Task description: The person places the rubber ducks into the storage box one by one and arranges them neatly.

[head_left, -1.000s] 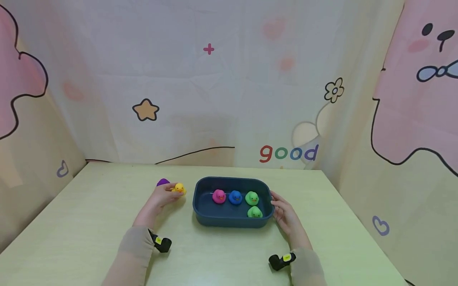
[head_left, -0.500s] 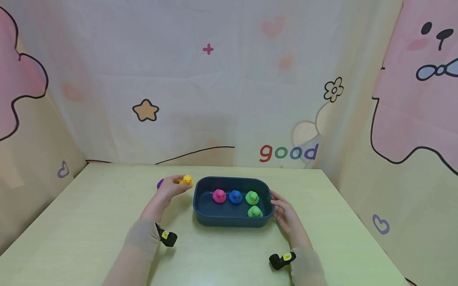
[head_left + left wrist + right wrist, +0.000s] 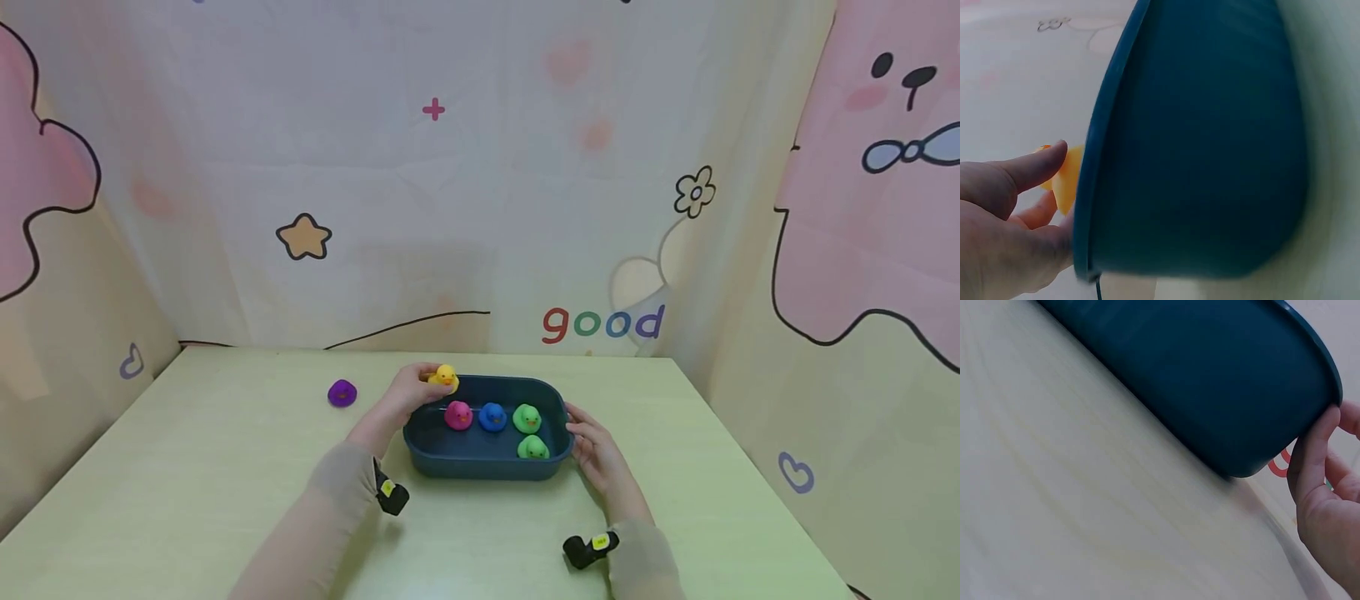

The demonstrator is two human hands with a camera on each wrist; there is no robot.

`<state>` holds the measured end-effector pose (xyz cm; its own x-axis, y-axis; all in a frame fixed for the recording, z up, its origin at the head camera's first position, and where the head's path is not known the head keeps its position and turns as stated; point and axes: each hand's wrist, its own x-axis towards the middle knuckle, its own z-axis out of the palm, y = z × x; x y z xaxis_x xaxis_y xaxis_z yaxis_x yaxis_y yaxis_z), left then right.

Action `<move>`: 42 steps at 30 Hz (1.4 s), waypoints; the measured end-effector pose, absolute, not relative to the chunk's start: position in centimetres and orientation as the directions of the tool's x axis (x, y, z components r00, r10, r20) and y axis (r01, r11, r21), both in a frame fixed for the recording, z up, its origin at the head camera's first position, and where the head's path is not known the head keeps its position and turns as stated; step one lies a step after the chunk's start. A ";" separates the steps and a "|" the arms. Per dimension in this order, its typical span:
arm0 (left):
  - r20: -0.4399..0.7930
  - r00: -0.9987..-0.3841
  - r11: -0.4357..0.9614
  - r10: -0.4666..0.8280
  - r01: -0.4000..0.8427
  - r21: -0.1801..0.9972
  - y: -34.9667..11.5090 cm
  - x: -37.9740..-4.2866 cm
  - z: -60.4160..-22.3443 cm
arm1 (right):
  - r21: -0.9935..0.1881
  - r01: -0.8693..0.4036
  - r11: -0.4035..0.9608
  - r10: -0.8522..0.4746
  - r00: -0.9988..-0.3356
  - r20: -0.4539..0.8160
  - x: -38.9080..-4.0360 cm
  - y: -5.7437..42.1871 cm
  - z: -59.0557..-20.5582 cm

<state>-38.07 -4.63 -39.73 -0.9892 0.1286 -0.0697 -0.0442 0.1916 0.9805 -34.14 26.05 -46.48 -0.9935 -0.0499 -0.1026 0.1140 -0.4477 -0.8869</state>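
Note:
My left hand (image 3: 411,392) pinches a yellow toy duck (image 3: 446,377) above the back left rim of a dark blue plastic bin (image 3: 480,468). In the left wrist view, the bin's rim partly hides the duck and the fingertips. My right hand (image 3: 600,454) holds the bin's right end, its thumb (image 3: 1316,447) against the outside below the rim. Inside the bin sit a pink duck (image 3: 458,415), a blue duck (image 3: 492,417), a green duck (image 3: 527,418) and, in front of it, a second green duck (image 3: 533,448).
A purple toy (image 3: 342,393) lies on the pale table (image 3: 480,542) left of the bin. Printed cloth walls (image 3: 375,192) enclose the table at the back and both sides. Black wrist cameras are strapped to both sleeves.
My left hand has carried the yellow duck rightward and up, from beside the bin to over its back left rim. The purple toy is now uncovered. The right hand has stayed put.

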 end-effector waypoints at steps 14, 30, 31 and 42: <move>-0.071 -0.959 0.321 0.273 0.021 0.947 0.4 -36.1 -40.2 | -0.884 0.123 -0.451 -0.057 -0.992 -0.109 -34.2 26.1 -46.6; -0.010 -0.959 0.504 0.283 0.140 0.852 2.4 -35.1 -41.6 | -0.894 0.100 -0.436 -0.071 -0.995 -0.076 -34.2 26.1 -46.5; -0.007 -0.956 0.512 0.292 0.150 0.845 2.4 -35.1 -41.7 | -0.895 0.100 -0.436 -0.067 -0.995 -0.078 -34.2 26.1 -46.5; -0.037 -0.945 0.682 0.325 0.208 0.701 3.2 -35.0 -42.1 | -0.897 0.087 -0.434 -0.055 -0.996 -0.070 -34.1 26.0 -46.5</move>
<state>-35.01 3.18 -42.15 -0.9449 0.3254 -0.0368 0.2077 0.6823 0.7009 -34.10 26.00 -46.52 -0.9961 -0.0550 -0.0696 0.0866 -0.4340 -0.8968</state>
